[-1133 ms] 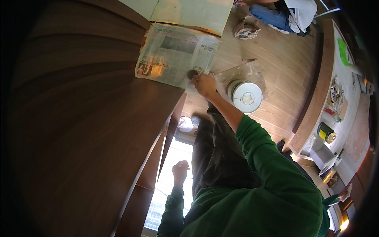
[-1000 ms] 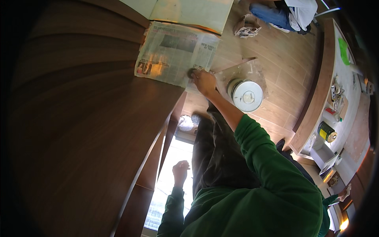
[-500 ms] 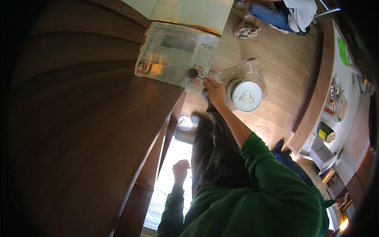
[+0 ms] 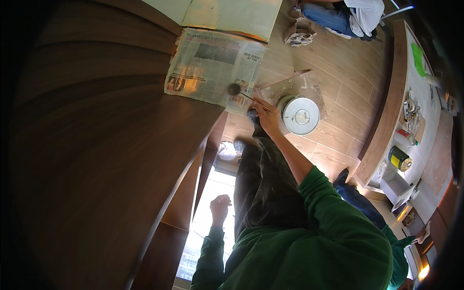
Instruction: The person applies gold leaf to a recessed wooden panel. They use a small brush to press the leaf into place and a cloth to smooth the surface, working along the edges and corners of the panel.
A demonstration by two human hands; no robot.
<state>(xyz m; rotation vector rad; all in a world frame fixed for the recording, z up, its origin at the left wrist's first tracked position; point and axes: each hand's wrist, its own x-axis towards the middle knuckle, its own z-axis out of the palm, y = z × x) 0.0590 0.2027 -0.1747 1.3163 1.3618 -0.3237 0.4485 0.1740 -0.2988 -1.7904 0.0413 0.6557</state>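
My right hand [image 4: 266, 113] is closed round the thin handle of a tool with a dark round head [image 4: 234, 89]. Its head is over a newspaper sheet [image 4: 205, 72] spread beside the dark wooden panel. Whether that head is a brush or a small cup of something dark, I cannot tell. Just right of this hand stands a round can [image 4: 301, 116] with a pale lid, on a stained board [image 4: 309, 87]. Away from it all, my left hand [image 4: 220, 209] hangs by my leg, fingers curled in, with nothing visible in them.
A large dark wooden panel [image 4: 96, 159] fills the left. A person [image 4: 333, 19] sits at the top right near a paper bag [image 4: 299, 32]. Along the right, a counter [image 4: 386, 106] carries a dark tin [image 4: 400, 158], a white bottle [image 4: 406, 137] and small tools. Another person's leg [image 4: 357, 200] shows behind me.
My right hand has shifted slightly down and right, and more of the thin handle shows. The dark round head looks tilted differently. My left hand stays put.
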